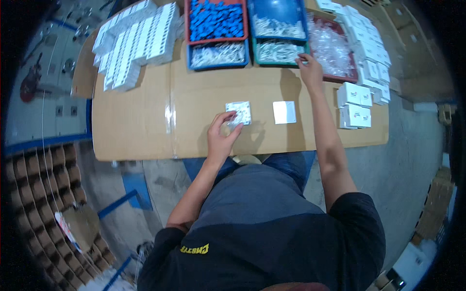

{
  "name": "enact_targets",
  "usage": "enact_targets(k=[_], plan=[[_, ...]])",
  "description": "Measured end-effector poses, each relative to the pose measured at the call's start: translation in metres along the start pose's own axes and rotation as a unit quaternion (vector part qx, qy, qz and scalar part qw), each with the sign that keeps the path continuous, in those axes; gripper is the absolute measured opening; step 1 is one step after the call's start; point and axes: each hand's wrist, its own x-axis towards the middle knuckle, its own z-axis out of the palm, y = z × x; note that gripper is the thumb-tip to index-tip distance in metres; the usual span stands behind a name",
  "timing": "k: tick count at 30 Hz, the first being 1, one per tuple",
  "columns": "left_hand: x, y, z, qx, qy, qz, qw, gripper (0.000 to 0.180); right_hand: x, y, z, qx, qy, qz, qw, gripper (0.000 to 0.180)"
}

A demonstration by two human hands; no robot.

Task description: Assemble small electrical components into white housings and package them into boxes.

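White boxes (133,41) are stacked far left; next, the left hand (221,136) pinches a small clear bag against the white plate (239,112) at mid-table, apparently to steady it. A second plate (284,112) lies apart to the right. The right hand (309,68) reaches the green tray (279,62); whether its fingers are spread or closed cannot be told, and the tray contents are indistinct.

View: one head-worn fisheye camera, above the seated person, looking steeply down.
Facing: toward the flat brown cardboard-covered table (145,126), which fills the upper middle.
Nearness: close to the table (both forearms reach it from the lower edge).
Edges: straight lines bend beyond the table; corners go dark.
Below the table: the person's dark shirt.
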Motion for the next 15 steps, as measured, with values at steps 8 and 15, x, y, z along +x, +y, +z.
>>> enact_targets(k=[8, 15], plan=[[0.012, 0.009, 0.006, 0.030, -0.018, 0.066, 0.997, 0.037, -0.109, -0.128, -0.039, 0.259, -0.173, 0.036, 0.950, 0.014], [0.014, 0.009, 0.011, 0.040, -0.005, 0.086, 0.995, 0.038, -0.150, -0.178, -0.042, 0.313, -0.292, 0.041, 0.903, 0.014]])
